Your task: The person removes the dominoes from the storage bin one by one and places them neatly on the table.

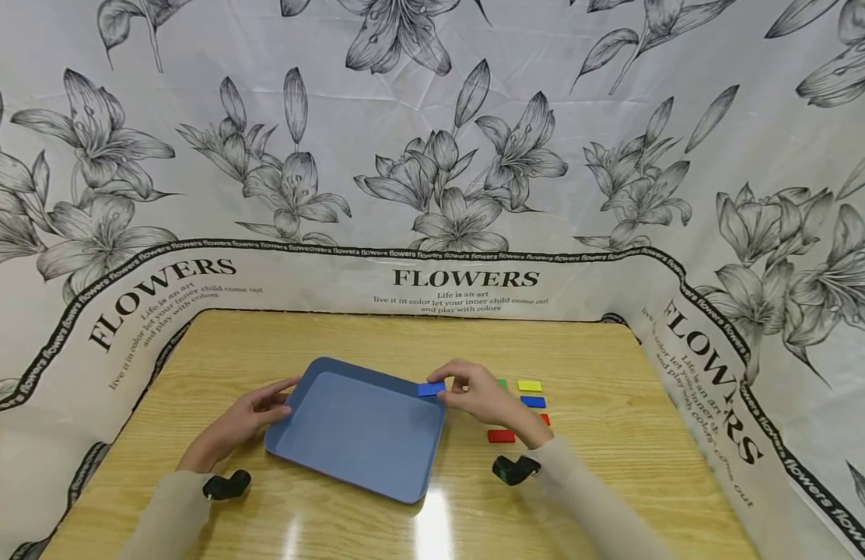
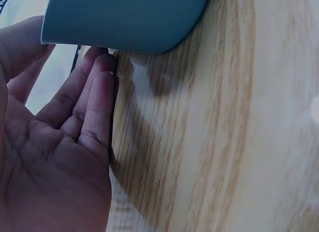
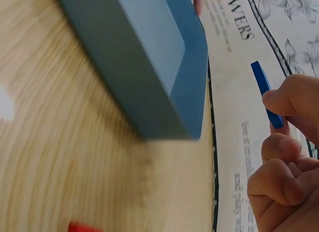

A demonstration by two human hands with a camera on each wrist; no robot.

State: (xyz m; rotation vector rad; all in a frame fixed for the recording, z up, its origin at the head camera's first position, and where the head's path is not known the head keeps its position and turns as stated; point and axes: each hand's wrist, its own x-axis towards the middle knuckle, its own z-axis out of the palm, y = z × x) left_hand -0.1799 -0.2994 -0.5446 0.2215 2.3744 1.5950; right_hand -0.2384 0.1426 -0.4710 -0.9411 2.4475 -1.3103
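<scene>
A blue-grey rectangular tray [image 1: 362, 435] lies on the table, turned slightly askew. My left hand [image 1: 246, 424] is at its left side, thumb at the rim and fingers against the outer wall; the left wrist view shows the fingers [image 2: 97, 102] nearly straight below the tray wall [image 2: 119, 22]. Between thumb and finger, my right hand [image 1: 478, 393] pinches a small flat blue tile [image 1: 430, 388] above the tray's far right corner. The right wrist view shows this blue tile [image 3: 266, 95] edge-on, with the other fingers of the right hand [image 3: 284, 182] curled.
Right of the tray lie several flat tiles: a yellow tile [image 1: 530, 386], another blue tile [image 1: 534, 402], a red tile [image 1: 501, 436], plus a red and a green one partly hidden by the right arm. A flower-printed curtain [image 1: 467, 288] borders the wooden table [image 1: 579, 350].
</scene>
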